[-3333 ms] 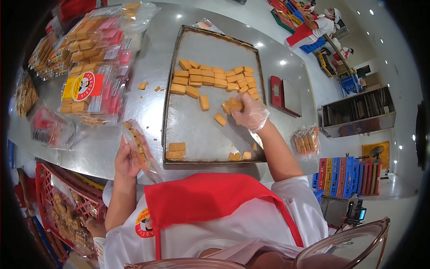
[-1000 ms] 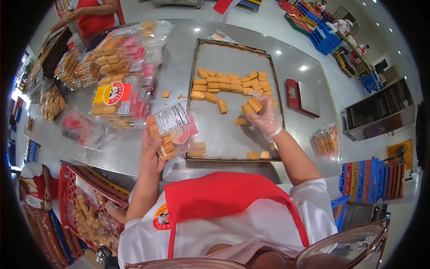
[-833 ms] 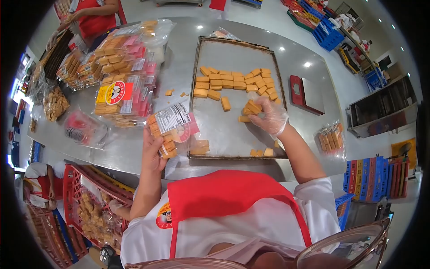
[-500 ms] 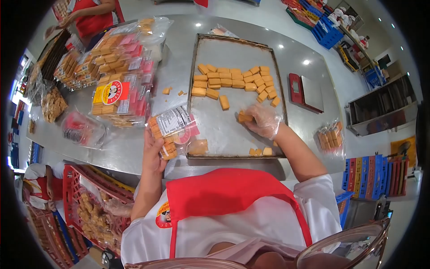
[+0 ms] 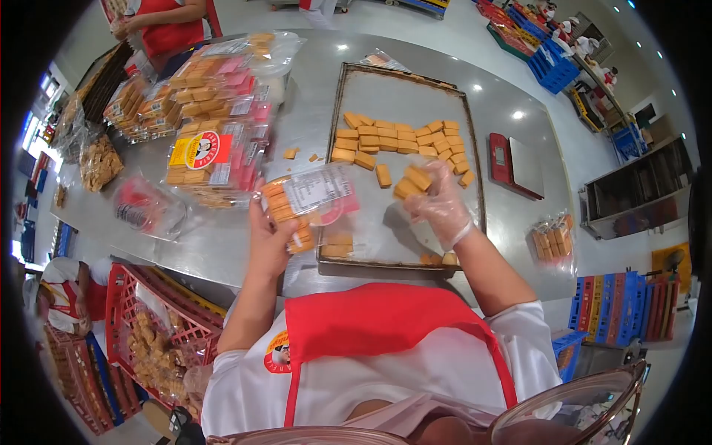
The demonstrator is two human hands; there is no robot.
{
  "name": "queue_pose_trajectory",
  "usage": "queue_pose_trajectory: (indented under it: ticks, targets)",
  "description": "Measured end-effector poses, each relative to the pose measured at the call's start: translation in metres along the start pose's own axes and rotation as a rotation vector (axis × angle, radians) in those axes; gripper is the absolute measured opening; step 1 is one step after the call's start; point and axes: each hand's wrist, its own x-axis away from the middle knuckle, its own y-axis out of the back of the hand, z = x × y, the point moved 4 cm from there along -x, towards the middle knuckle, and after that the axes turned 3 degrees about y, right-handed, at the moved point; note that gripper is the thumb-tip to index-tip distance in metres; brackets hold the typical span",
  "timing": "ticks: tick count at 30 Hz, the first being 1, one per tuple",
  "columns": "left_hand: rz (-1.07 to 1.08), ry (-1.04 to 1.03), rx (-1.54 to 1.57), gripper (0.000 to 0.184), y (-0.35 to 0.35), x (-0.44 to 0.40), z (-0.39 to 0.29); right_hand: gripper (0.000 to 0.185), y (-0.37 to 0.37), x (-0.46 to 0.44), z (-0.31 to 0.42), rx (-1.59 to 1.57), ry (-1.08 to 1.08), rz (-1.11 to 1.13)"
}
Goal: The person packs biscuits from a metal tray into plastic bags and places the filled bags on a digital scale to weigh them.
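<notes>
My left hand (image 5: 269, 236) is closed on a clear labelled bag (image 5: 315, 194) with rows of biscuits inside, at the near left corner of a metal tray (image 5: 356, 259). My right hand (image 5: 443, 204), in a clear plastic glove, pinches a few rectangular biscuits (image 5: 412, 182) above the tray. Beyond it, several biscuits (image 5: 386, 137) lie packed side by side across the tray's middle, and a single biscuit (image 5: 383, 176) lies apart. More biscuits (image 5: 338, 245) show at the near left corner, partly behind the bag's clear edge. Small pieces (image 5: 449, 259) lie along the near edge.
Filled packages (image 5: 204, 152) are piled at left beside flat empty bags (image 5: 148, 208). A red scale (image 5: 502, 159) and a small biscuit pack (image 5: 552, 239) lie right of the tray. A red crate (image 5: 119, 311) stands below left. A co-worker in a red apron (image 5: 167, 30) is at the far left.
Half a second ago my right hand was low over the tray at a biscuit; now it is raised with a few in its fingers. The bag in my left hand has tilted slightly.
</notes>
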Motion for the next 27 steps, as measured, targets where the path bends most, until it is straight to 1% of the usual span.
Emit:
queue_pose_trajectory:
  ticks: [1, 3, 4, 5, 7, 10, 13, 16, 18, 21, 24, 25, 27]
  targets:
    - [-0.006, -0.043, -0.101, 0.082, -0.006, -0.001, -0.004, 0.050, -0.011, 0.003, -0.002, 0.011, 0.001, 0.056]
    - [0.014, -0.120, -0.200, 0.085, -0.015, -0.001, -0.010, 0.051, -0.027, 0.009, -0.005, 0.034, 0.008, 0.165]
    - [0.020, -0.147, -0.236, 0.086, -0.017, -0.001, -0.012, 0.043, -0.032, 0.011, -0.006, 0.024, -0.026, 0.207]
    - [0.025, -0.173, -0.270, 0.086, -0.018, -0.001, -0.015, 0.044, -0.035, 0.012, -0.005, 0.021, -0.043, 0.225]
    - [0.070, -0.107, -0.173, 0.087, -0.016, -0.003, -0.017, 0.047, -0.035, 0.015, -0.003, 0.018, -0.081, 0.257]
    - [0.146, -0.006, -0.001, 0.089, -0.013, -0.004, -0.016, 0.051, -0.023, 0.014, -0.006, -0.194, -0.247, 0.307]
    - [0.214, 0.077, 0.181, 0.091, -0.012, -0.005, -0.009, 0.054, -0.022, 0.018, -0.004, -0.264, -0.220, 0.340]
    - [0.238, 0.127, 0.289, 0.092, -0.015, -0.005, -0.008, 0.055, -0.027, 0.020, -0.005, -0.460, -0.181, 0.398]
    - [0.249, 0.144, 0.332, 0.092, -0.016, -0.004, -0.008, 0.055, -0.028, 0.021, -0.004, -0.405, -0.184, 0.400]
    - [0.265, 0.107, 0.329, 0.090, -0.011, -0.004, -0.006, 0.053, -0.028, 0.022, -0.005, -0.373, -0.183, 0.373]
    - [0.220, 0.034, 0.193, 0.088, -0.011, -0.001, -0.004, 0.050, -0.034, 0.023, -0.002, -0.304, -0.137, 0.344]
    - [0.191, 0.039, 0.116, 0.087, -0.012, 0.000, -0.003, 0.048, -0.037, 0.024, 0.000, -0.271, -0.115, 0.337]
    - [0.128, 0.053, -0.038, 0.087, -0.015, 0.002, -0.001, 0.048, -0.047, 0.032, 0.004, -0.251, -0.082, 0.433]
